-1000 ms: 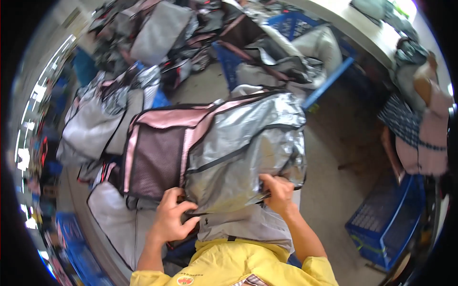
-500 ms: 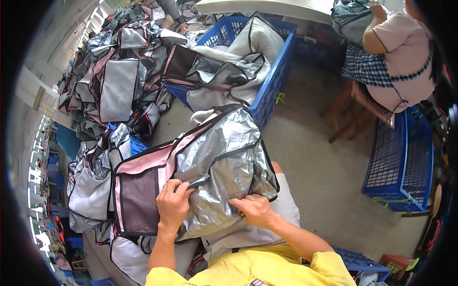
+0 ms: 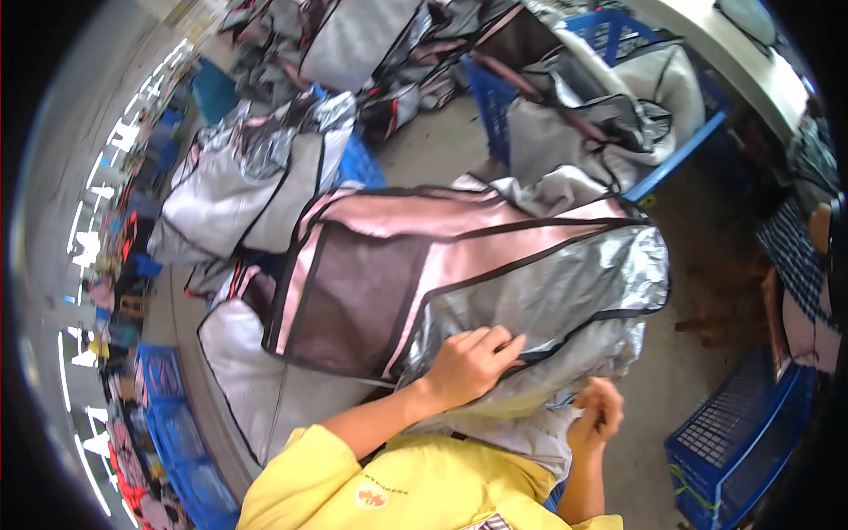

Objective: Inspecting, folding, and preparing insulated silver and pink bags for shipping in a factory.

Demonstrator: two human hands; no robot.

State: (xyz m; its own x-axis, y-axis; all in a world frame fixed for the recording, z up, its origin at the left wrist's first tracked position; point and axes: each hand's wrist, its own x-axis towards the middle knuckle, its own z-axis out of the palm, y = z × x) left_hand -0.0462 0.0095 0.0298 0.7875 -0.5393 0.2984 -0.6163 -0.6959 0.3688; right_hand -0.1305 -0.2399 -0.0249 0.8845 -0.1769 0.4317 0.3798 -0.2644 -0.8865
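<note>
Across my lap lies an insulated bag [image 3: 539, 283] with a crinkled silver foil lining, pink fabric, black binding and a dark mesh panel [image 3: 353, 296]. My left hand [image 3: 473, 364] is closed on the foil near its front edge, fingers bent over the fabric. To the right of it, my right hand [image 3: 596, 413] is raised at the bag's near right edge, with fingers curled together. Whatever those fingers hold, if anything, is too small or hidden to make out.
Other grey and silver bags [image 3: 247, 181] are heaped at the left. A larger pile [image 3: 362, 40] lies at the far side. A blue crate [image 3: 676, 168] with bags stands beyond my lap. Another blue crate [image 3: 733, 442] is at the right, near a seated person [image 3: 808, 300].
My view has swung left, and the bag's mesh and pink side faces me more. My right hand has come off the foil and moved to the bag's near right edge.
</note>
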